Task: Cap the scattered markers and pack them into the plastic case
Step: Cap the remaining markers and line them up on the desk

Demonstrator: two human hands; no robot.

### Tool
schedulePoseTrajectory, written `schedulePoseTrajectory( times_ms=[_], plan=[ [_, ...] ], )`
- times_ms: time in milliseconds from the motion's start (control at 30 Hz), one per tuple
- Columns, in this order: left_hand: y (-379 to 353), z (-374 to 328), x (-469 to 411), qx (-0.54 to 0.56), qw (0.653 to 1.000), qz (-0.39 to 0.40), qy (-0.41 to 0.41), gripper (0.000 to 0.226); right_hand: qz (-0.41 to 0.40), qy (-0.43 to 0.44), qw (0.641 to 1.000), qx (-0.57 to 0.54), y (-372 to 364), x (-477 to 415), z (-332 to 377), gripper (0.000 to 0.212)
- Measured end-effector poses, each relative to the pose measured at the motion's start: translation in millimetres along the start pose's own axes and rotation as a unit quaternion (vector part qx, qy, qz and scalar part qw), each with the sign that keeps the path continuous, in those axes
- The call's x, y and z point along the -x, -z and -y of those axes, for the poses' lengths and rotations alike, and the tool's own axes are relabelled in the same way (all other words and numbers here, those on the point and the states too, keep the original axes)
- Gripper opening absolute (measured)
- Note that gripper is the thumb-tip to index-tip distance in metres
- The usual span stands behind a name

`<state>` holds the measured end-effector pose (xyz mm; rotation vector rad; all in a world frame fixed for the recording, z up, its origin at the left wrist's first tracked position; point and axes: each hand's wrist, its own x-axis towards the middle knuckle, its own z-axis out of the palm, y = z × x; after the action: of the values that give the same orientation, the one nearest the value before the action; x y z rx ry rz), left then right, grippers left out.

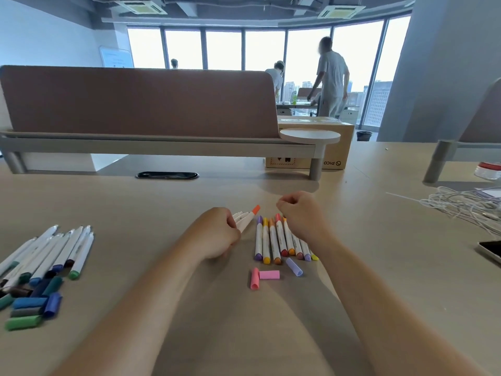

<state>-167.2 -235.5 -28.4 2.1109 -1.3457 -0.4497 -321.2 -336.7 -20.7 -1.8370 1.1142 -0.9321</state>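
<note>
My left hand (217, 233) is closed around a bundle of white markers (244, 219); one of them shows an orange cap at its far end. My right hand (302, 214) is a loose fist hovering over a row of capped markers (276, 240) with purple, yellow, orange and red caps. Two loose pink caps (264, 276) and a lilac cap (294, 266) lie just in front of that row. At the far left lies a pile of uncapped white markers (54, 251) with loose blue, green and dark caps (32, 302) beside it. No plastic case is in view.
A brown desk divider (141, 101) with a round shelf (310, 136) bounds the table's far side, with a cardboard box (333, 147) behind it. White cables (466, 204), a phone (490, 251) and a red-lidded jar (489, 170) sit at the right. People stand by the far windows.
</note>
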Motion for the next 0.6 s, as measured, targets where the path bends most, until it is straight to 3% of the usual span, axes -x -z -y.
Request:
schedulePoseTrajectory(
  times_ms=[267, 433, 600],
  plan=[
    [-4, 0, 2, -0.069, 0.997, 0.031, -0.019, 0.013, 0.041, 0.01, 0.997, 0.059, -10, 2, -2, 0.018],
    [6, 9, -8, -0.098, 0.99, -0.102, -0.014, 0.027, 0.042, 0.019, 0.997, 0.058, -13, 2, -2, 0.023],
    [6, 15, -11, -0.116, 0.989, -0.097, 0.005, 0.023, 0.045, 0.028, 0.996, 0.078, -14, 3, -2, 0.026]
  ],
)
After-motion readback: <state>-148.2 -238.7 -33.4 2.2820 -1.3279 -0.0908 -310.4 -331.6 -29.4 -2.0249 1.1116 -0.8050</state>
